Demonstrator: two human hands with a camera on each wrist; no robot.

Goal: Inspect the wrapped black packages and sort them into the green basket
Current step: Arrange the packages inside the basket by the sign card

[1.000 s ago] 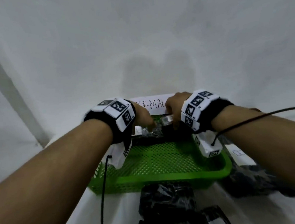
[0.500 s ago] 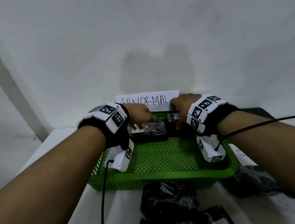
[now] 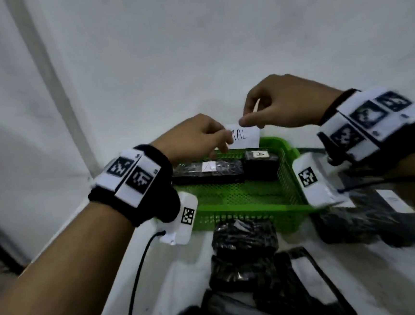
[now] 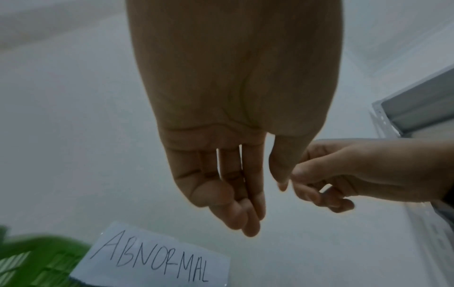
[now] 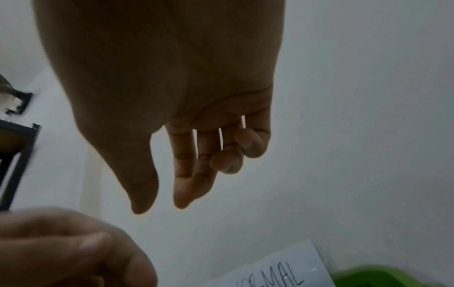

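Both hands hang above the far end of the green basket (image 3: 242,197), the left hand (image 3: 194,138) and right hand (image 3: 284,103) loosely curled, holding nothing. Below them lie two wrapped black packages (image 3: 207,172); more wait nearer the wrists. The wrap looks slick and crinkly, the blocks probably firm: best gripped across the short sides.

Two wrapped packages (image 3: 208,173) (image 3: 261,164) lie side by side in the basket (image 3: 242,194) against its far wall, the longer one to the left. A paper sign (image 3: 244,136) stands behind the basket's far rim, against the wall (image 3: 191,45). Both hands hang above that far end, the left hand (image 3: 194,138) left of the sign, the right hand (image 3: 284,103) above it, while more packages (image 3: 244,234) (image 3: 352,222) lie on the table (image 3: 186,272) in front of the basket and to its right.
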